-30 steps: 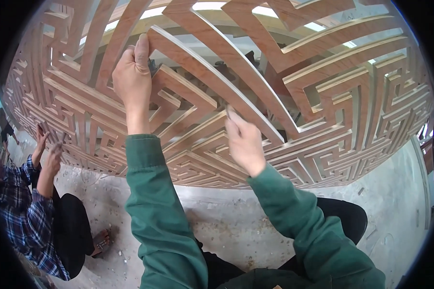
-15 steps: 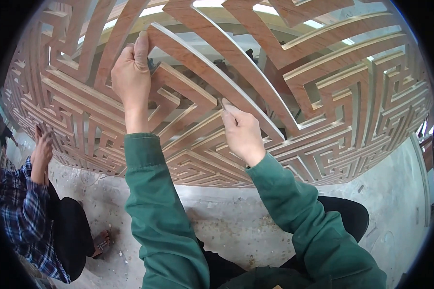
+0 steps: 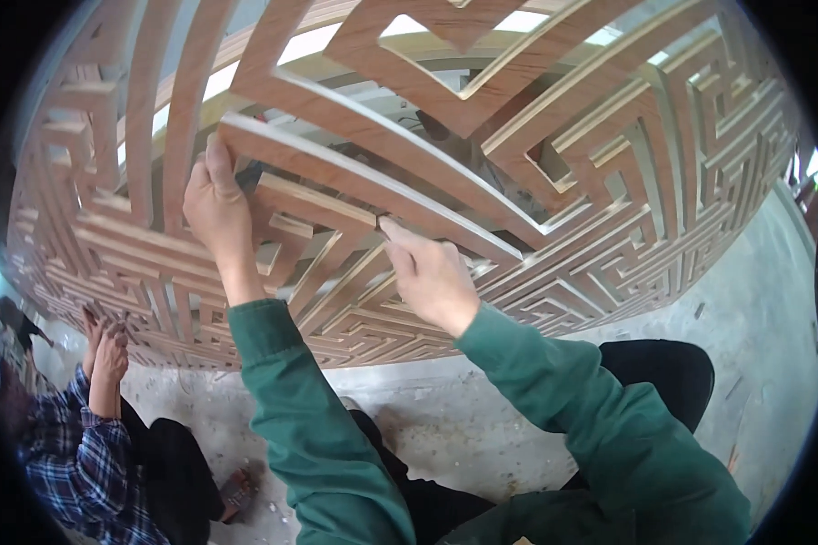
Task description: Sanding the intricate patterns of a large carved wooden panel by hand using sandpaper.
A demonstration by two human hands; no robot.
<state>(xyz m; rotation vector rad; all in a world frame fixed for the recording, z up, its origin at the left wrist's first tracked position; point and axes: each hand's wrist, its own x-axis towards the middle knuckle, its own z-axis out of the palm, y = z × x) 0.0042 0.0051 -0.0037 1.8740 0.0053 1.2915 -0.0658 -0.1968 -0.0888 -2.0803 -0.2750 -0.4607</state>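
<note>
A large curved wooden lattice panel [image 3: 336, 186], reddish-brown on its face with paler edges, stretches across the view in front of me. My left hand [image 3: 220, 213] grips the end of one bar, with the thumb up on its face and the other fingers out of sight behind. To its right, my right hand [image 3: 429, 277] is closed, its fingertips against the corner of a shorter bar. Something small and dark shows at those fingertips, too little of it to name. Openings of angular maze-like shape surround both hands.
At the left, a co-worker in a plaid shirt [image 3: 86, 454] sits low with both hands [image 3: 106, 350] up by the panel's lower edge. A dark rounded seat-like shape [image 3: 668, 377] is beside my right arm. Below the panel lies a pale, stained concrete floor [image 3: 482, 427].
The view has shifted, so the panel and the co-worker appear lower. Both my hands appear further left and lower, still at the same bars. My right hand has tilted, its fingers pointing more leftward.
</note>
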